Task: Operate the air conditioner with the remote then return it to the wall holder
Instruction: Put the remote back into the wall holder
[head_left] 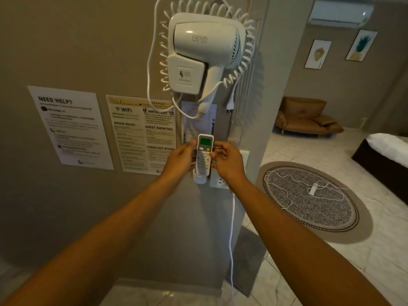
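Remote control [204, 154], white, green display lit, stands upright with its lower end seated in the white wall holder [199, 178] on the pillar, just below the wall-mounted hair dryer [206, 53] and beside the house-rules sheet [141, 133]. Left hand [180, 159]: fingertips pinch the remote's left edge about mid-body. Right hand [228, 164]: thumb and fingers closed on the right edge, thumb near the yellow button. Both grips closed on the remote. Cannot tell from this view whether it is going in or coming out of the holder.

Handling, judged: small rigid plastic body, light, smooth sides, likely a little slippery; no flex expected. Best hold is across the long edges at mid-body, below the display, thumb kept clear of the keys to avoid a stray press. Holder is an open-topped cup, so motion should be straight along the wall, no twist.

Air conditioner [341, 13] is mounted high on the far wall, well apart.
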